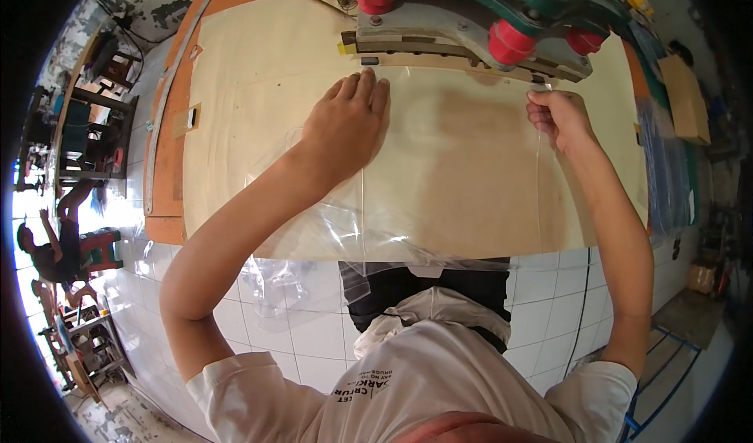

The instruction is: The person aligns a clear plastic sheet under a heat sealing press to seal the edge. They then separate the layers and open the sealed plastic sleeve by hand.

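Observation:
A clear plastic sheet [345, 225] lies over the cream-coloured table top [235, 82], its crumpled lower left part hanging past the front edge. My left hand [351, 118] rests flat on the sheet's left side, fingers stretched toward the machine's bar. Between the thumb and curled fingers of my right hand [559, 119], the sheet's far right edge is pinched. Just beyond both hands stands a green and grey press-like machine [455, 35] with red knobs [511, 41]. A small dark block [369, 61] sits close to my left fingertips.
An orange board [169, 172] with a metal strip borders the table on the left. Clear plastic sheets [665, 168] hang at the right, near a cardboard box [685, 98]. Another person [59, 243] sits far left beside a red stool [100, 251]. White tiles cover the floor.

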Motion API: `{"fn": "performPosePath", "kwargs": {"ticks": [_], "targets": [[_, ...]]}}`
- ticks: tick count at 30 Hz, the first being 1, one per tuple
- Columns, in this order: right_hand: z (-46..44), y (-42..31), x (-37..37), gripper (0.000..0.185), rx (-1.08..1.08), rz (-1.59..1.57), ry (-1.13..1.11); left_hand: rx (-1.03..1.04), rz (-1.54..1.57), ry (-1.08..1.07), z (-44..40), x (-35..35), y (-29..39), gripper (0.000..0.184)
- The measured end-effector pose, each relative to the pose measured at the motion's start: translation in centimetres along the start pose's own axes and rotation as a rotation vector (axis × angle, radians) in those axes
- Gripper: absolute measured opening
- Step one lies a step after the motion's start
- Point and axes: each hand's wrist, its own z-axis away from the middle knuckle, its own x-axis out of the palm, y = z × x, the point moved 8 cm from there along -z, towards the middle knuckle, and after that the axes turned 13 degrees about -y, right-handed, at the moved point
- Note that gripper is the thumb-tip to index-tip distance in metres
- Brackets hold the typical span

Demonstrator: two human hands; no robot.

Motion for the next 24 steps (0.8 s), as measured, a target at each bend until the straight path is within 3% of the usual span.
{"fn": "performPosePath", "kwargs": {"ticks": [17, 24], "targets": [[-0.10, 0.10, -0.09, 0.011, -0.029, -0.016, -0.004, -0.010, -0.057, 0.089, -0.28, 0.48, 0.32, 0.042], [-0.46, 0.25, -0.24, 0.011, -0.022, -0.013, -0.010, -0.051, -0.046, 0.027, -0.66, 0.16, 0.11, 0.046]]}}
